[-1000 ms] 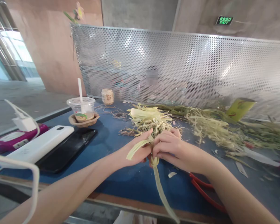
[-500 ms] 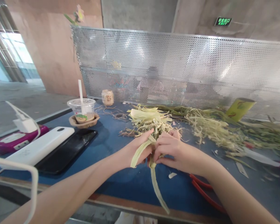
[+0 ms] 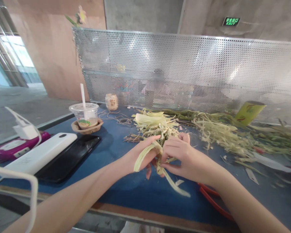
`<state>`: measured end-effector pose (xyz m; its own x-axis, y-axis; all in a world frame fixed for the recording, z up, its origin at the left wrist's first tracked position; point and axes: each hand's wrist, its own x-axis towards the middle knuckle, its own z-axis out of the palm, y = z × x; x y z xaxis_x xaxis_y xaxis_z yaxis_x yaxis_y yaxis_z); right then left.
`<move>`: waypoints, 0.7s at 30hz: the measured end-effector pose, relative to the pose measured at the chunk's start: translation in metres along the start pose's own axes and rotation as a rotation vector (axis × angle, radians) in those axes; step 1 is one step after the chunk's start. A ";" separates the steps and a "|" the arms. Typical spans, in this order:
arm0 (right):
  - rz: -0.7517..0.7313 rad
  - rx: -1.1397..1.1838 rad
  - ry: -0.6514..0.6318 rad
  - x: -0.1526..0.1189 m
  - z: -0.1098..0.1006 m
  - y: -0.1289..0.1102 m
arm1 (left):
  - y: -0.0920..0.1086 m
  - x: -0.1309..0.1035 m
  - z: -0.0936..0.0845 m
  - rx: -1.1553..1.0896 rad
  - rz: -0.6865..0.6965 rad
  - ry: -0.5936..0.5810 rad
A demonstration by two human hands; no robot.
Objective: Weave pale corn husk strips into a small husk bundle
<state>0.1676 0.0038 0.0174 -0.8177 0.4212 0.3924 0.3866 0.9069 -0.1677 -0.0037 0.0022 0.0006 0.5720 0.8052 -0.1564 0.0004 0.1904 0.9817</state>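
Now, a pale leaf strip (image 3: 169,181) is held by 2 hands, in front of a heap of dry leaves (image 3: 156,121) on the blue tabletop (image 3: 126,191). The strip is bunched into a small lump between the hands, and its thin end is seen hanging out to the right, over the tabletop. By the left hand (image 3: 139,157), the lump is held from the left; its grip is closed around it, with the thumb pointed up. Another flat leaf end (image 3: 143,158) is draped over this hand. By the right hand (image 3: 178,153), the lump is pinched from the other side, with the grip's fingertips pressed together on it. Parts of both grips are hidden by the fingers and leaves.

Red handles (image 3: 214,200) are partly covered by the right arm. On the right, curly leaf bits (image 3: 215,129) are spread near a yellow-green box (image 3: 250,113). On the left, a clear cup (image 3: 84,113) with a straw is set in a brown holder (image 3: 88,128). A black phone (image 3: 69,158) is laid beside a white power bank (image 3: 42,154). Behind the tabletop, a person (image 3: 157,84) is seen through a metal screen (image 3: 184,61) full of holes.
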 end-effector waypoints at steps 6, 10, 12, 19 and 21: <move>-0.023 0.063 -0.115 0.000 -0.004 -0.001 | -0.003 -0.003 0.000 0.095 0.016 0.135; -0.046 0.099 -0.164 -0.002 -0.003 0.001 | -0.003 -0.003 -0.004 0.025 -0.036 0.037; -0.067 0.092 -0.166 -0.003 -0.002 0.002 | -0.003 -0.002 -0.006 -0.042 -0.098 -0.025; -0.103 -0.004 -0.145 -0.003 -0.004 -0.001 | -0.003 0.001 -0.005 -0.069 -0.133 -0.022; -0.088 -0.019 -0.152 -0.003 -0.005 -0.001 | -0.003 0.002 -0.005 -0.038 -0.135 -0.009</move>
<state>0.1721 0.0019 0.0208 -0.9031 0.3390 0.2636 0.3176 0.9404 -0.1214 -0.0066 0.0057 -0.0035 0.5763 0.7658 -0.2854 0.0467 0.3178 0.9470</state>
